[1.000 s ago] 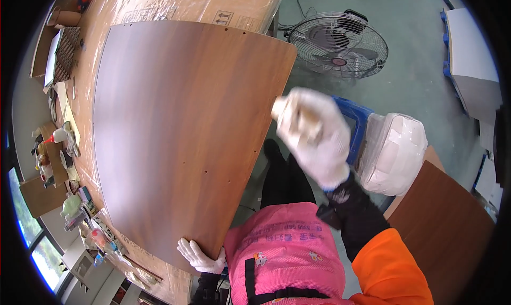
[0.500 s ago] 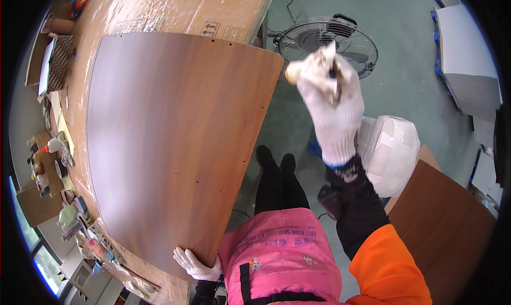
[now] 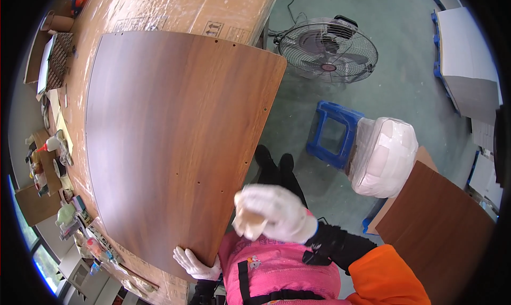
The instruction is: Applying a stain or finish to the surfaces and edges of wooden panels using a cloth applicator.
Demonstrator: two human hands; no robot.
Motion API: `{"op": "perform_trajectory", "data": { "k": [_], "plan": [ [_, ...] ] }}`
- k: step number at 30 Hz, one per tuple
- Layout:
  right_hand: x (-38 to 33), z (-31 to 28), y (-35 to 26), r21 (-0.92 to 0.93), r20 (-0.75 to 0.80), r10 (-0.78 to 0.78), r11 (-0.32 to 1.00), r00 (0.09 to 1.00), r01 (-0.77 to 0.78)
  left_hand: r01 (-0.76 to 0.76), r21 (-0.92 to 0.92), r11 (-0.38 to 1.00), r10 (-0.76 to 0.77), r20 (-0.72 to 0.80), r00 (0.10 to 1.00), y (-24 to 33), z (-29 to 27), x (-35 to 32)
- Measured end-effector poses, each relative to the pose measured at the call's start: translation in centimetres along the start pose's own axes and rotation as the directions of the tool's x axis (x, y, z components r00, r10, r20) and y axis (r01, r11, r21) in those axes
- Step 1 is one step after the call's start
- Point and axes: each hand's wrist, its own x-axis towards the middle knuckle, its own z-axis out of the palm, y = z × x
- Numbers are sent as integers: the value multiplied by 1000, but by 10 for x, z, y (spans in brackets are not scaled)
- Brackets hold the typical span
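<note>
A large brown wood-grain panel point(image 3: 170, 135) lies flat on the plastic-wrapped bench, with small dark holes along its right edge and in its surface. My left hand point(image 3: 196, 264), in a white knit glove, rests on the panel's near edge with fingers spread and holds nothing. Just off the panel's right edge, above my pink apron point(image 3: 282, 268), is my white-gloved right hand point(image 3: 279, 212). It is somewhat blurred and closed round a crumpled pale cloth point(image 3: 249, 224), which bulges out at its left side.
Tools, bottles and boxes crowd the bench's left side, among them a red-tipped bottle point(image 3: 52, 144). A floor fan point(image 3: 329, 52) stands far right of the bench. Nearer are a blue stool point(image 3: 332, 156), a white wrapped bundle point(image 3: 384, 157) and another brown panel point(image 3: 436, 225).
My right hand has swung from in front of the fan down and left to beside the panel's edge, keeping the cloth. The fan and stool are now uncovered. My left hand stays put.
</note>
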Motion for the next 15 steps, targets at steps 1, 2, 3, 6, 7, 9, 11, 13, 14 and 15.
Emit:
{"op": "perform_trajectory", "data": {
  "k": [1,2,3,6,7,9,11,13,14,15],
  "plan": [
    [-4,3,-10,-48,76,23,999,997,-19,-3,0,1000,3,-10,1000,0,0,0],
    [0,1,-9,-31,96,67,997,993,-64,1,8,1000,-1,-15,1000,0,0,0],
    [10,-6,-7,34,42,53,998,998,-55,-6,2,1000,6,-19,1000,1,0,0],
    [64,-34,17,581,-276,524,759,806,-294,13,-12,1000,-13,-3,1000,1,-1,0],
    [85,-59,33,916,-190,394,400,899,19,6,-15,1000,-6,-7,1000,1,-1,1],
    [113,-81,49,99,-458,50,995,888,-5,-2,-15,1000,1,-9,1000,1,-1,1],
    [127,-88,61,-46,-502,36,997,864,-68,11,-16,1000,-11,2,1000,2,-2,2],
    [121,-83,61,-46,-501,58,995,864,-93,18,-15,1000,-18,16,1000,2,-3,2],
    [115,-78,59,-90,-484,36,992,874,-90,26,-22,999,-26,10,1000,2,-3,3],
    [106,-70,56,71,-468,135,991,873,-115,30,-12,999,-29,23,999,3,-4,3]
  ]
}}
